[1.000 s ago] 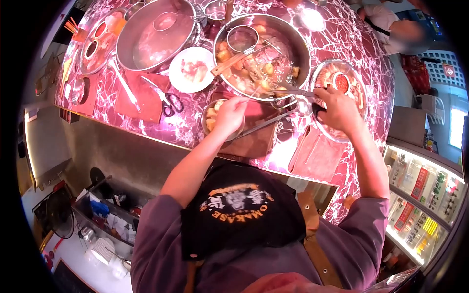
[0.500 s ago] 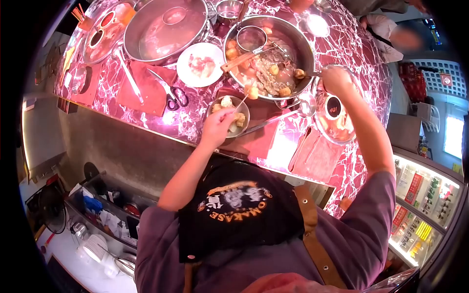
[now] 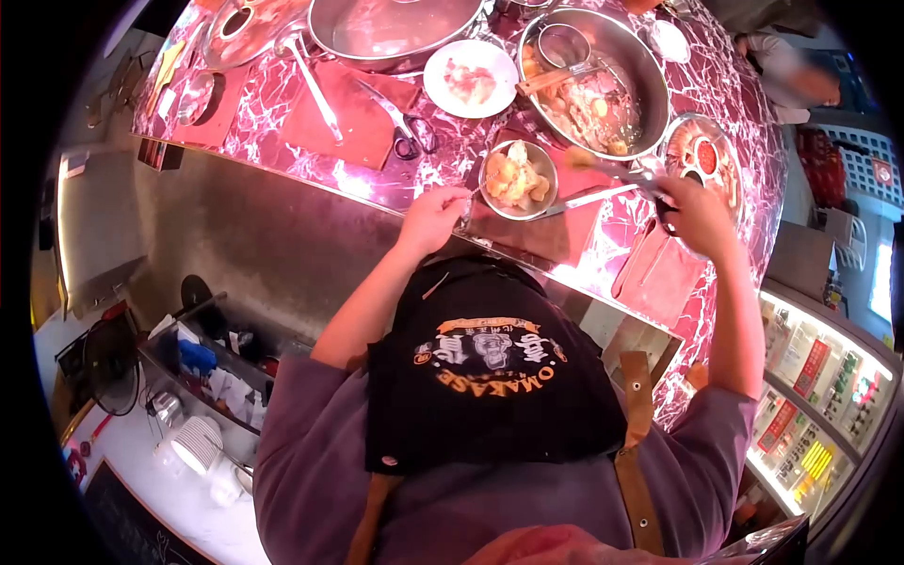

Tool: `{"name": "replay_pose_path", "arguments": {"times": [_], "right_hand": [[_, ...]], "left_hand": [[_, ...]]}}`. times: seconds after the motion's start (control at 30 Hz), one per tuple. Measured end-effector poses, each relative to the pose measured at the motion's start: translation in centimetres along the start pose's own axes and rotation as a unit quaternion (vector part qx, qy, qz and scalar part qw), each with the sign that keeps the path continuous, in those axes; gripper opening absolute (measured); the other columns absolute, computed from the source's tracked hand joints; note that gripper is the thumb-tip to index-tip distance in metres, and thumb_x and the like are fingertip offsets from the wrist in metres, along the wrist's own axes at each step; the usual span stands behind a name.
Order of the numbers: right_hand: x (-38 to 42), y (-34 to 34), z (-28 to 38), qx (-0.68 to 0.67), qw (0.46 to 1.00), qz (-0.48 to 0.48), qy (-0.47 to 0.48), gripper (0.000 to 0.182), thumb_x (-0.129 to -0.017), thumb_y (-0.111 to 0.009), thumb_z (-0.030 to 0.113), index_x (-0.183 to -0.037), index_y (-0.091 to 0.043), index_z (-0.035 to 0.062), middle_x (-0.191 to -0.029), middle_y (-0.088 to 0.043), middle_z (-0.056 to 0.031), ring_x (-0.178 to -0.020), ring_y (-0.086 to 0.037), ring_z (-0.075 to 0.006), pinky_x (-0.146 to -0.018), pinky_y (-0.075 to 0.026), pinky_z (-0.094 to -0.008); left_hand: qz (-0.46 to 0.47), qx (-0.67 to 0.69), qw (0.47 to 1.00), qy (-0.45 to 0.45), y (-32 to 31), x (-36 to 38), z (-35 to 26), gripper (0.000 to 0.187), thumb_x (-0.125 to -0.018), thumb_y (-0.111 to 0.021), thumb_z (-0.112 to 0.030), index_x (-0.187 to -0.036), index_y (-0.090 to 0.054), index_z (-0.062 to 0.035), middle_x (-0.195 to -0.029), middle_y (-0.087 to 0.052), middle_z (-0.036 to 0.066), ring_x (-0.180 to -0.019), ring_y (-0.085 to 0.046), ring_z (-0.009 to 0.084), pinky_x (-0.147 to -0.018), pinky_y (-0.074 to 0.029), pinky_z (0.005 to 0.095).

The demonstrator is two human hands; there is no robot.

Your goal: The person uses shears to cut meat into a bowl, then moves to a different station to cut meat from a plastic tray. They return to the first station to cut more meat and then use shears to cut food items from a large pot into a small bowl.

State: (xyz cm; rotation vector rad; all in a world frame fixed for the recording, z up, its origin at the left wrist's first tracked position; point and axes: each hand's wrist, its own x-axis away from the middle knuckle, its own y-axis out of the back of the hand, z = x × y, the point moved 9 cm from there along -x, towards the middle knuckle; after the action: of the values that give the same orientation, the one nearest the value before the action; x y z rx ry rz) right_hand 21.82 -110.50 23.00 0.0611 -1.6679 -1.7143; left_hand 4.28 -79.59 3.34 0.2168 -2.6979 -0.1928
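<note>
My left hand (image 3: 436, 218) is at the table edge beside a small metal bowl (image 3: 492, 200). Its fingers are pinched on a thin skewer that points to the bowl and barely shows. Pale yellow food chunks (image 3: 518, 179) fill this bowl. My right hand (image 3: 699, 215) grips black-handled scissors (image 3: 640, 176), blurred, their far end pointing left toward the big pot. A brownish lump shows at that end. The big steel pot (image 3: 659, 113) holds broth with meat and chunks, plus a round strainer (image 3: 565, 44) and a wooden-handled tool (image 3: 556, 77).
A white plate (image 3: 443, 94) of food scraps lies left of the pot, near other scissors (image 3: 405, 132) and a ladle (image 3: 315, 94) on brown mats. A second large pot (image 3: 395, 56) stands behind. Right sits a sauce tray (image 3: 678, 155). A person (image 3: 782, 71) is at far right.
Both hands have come back toward my body. The right-hand tool has left the pot. The chunk on the left hand's skewer no longer shows there, and the bowl looks fuller. My view has shifted.
</note>
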Motion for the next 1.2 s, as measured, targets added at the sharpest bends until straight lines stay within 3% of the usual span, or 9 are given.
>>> {"name": "replay_pose_path", "arguments": {"times": [0.23, 0.47, 0.63, 0.67, 0.8, 0.9, 1.07, 1.13, 1.2], "right_hand": [[-5.1, -8.6, 7.9, 0.085, 0.996, 0.017, 0.026, 0.028, -0.081, -0.064, 0.015, -0.106, -0.06, 0.005, -0.101, -0.067, -0.0204, -0.097, -0.066, -0.0392, -0.084, -0.054, -0.0482], [-1.3, -5.9, 6.0, 0.072, 0.996, 0.048, 0.007, 0.032, -0.08, -0.064, 0.014, -0.111, -0.062, 0.0064, -0.098, -0.069, -0.019, -0.094, -0.067, -0.0393, -0.08, -0.054, -0.0485], [2.3, -5.0, 7.2, 0.017, 1.0, 0.014, -0.013, 0.049, -0.077, -0.069, 0.024, -0.122, -0.058, 0.008, -0.104, -0.068, -0.021, -0.098, -0.066, -0.0403, -0.086, -0.052, -0.0493], [1.4, -7.3, 6.6, 0.016, 0.997, 0.061, -0.047, 0.056, -0.076, -0.071, 0.026, -0.126, -0.056, 0.0079, -0.107, -0.066, -0.0217, -0.099, -0.066, -0.0412, -0.089, -0.052, -0.0498], [-1.5, -12.9, 6.8, -0.063, 0.996, -0.044, -0.046, 0.043, -0.08, -0.066, 0.016, -0.122, -0.061, 0.01, -0.102, -0.069, -0.0229, -0.094, -0.068, -0.0417, -0.083, -0.053, -0.0501], [-0.2, -12.8, 5.7, -0.141, 0.988, -0.033, -0.048, 0.037, -0.08, -0.064, 0.011, -0.117, -0.064, 0.0104, -0.097, -0.07, -0.0237, -0.092, -0.067, -0.0417, -0.081, -0.053, -0.0503], [4.7, -7.9, 4.9, -0.054, 0.991, -0.122, 0.022, 0.051, -0.074, -0.069, 0.009, -0.123, -0.058, 0.012, -0.1, -0.065, -0.0181, -0.096, -0.066, -0.0388, -0.08, -0.054, -0.0487], [3.6, -8.4, 5.0, -0.027, 0.989, -0.138, 0.053, 0.059, -0.071, -0.071, 0.01, -0.127, -0.055, 0.0128, -0.098, -0.06, -0.0149, -0.092, -0.064, -0.0353, -0.078, -0.054, -0.0456], [1.2, -11.0, 4.2, -0.043, 0.979, -0.18, 0.09, 0.058, -0.071, -0.071, 0.01, -0.127, -0.055, 0.0123, -0.1, -0.061, -0.015, -0.093, -0.064, -0.0349, -0.081, -0.054, -0.0451]], "left_hand": [[-0.017, -0.129, 0.986, -0.108, -2.1, -2.4, 1.3, 0.025, -0.094, -0.06, -0.022, -0.108, -0.073, -0.0063, -0.095, -0.072, 0.018, -0.088, -0.07, 0.0349, -0.079, -0.055, 0.0413], [0.007, -0.064, 0.996, -0.066, -1.5, -1.1, 1.1, 0.029, -0.096, -0.058, -0.019, -0.116, -0.07, -0.0014, -0.096, -0.074, 0.013, -0.083, -0.07, 0.021, -0.076, -0.053, 0.0332], [0.045, 0.119, 0.992, -0.013, -4.1, -0.4, 1.5, 0.022, -0.098, -0.057, -0.011, -0.115, -0.067, 0.0001, -0.076, -0.061, 0.001, -0.064, -0.056, 0.0081, -0.059, -0.045, 0.0248], [0.049, 0.117, 0.992, -0.015, -4.6, -0.3, 1.2, 0.022, -0.098, -0.057, -0.011, -0.115, -0.067, 0.0001, -0.076, -0.061, 0.001, -0.064, -0.056, 0.0081, -0.059, -0.045, 0.0248], [0.049, 0.027, 0.998, -0.023, -6.1, -0.5, 2.4, 0.023, -0.098, -0.058, -0.014, -0.115, -0.066, 0.0008, -0.077, -0.064, 0.003, -0.063, -0.059, 0.0102, -0.059, -0.048, 0.0274], [-0.003, -0.087, 0.996, -0.026, -3.9, -0.3, 1.6, 0.025, -0.095, -0.058, -0.021, -0.112, -0.069, -0.0054, -0.098, -0.072, 0.017, -0.092, -0.071, 0.0325, -0.079, -0.053, 0.0389], [0.02, -0.113, 0.993, -0.019, -2.9, -0.2, 0.6, 0.026, -0.094, -0.059, -0.02, -0.113, -0.069, -0.0057, -0.098, -0.072, 0.018, -0.091, -0.07, 0.0324, -0.08, -0.053, 0.039], [0.015, -0.211, 0.974, -0.081, -2.3, 0.2, -1.4, 0.026, -0.097, -0.058, -0.02, -0.115, -0.068, -0.0023, -0.081, -0.07, 0.01, -0.072, -0.065, 0.0175, -0.067, -0.051, 0.0323], [0.046, -0.243, 0.968, -0.053, -1.4, 1.2, -4.2, 0.026, -0.095, -0.059, -0.02, -0.113, -0.068, -0.0033, -0.087, -0.07, 0.014, -0.08, -0.067, 0.026, -0.074, -0.052, 0.0364]]}}
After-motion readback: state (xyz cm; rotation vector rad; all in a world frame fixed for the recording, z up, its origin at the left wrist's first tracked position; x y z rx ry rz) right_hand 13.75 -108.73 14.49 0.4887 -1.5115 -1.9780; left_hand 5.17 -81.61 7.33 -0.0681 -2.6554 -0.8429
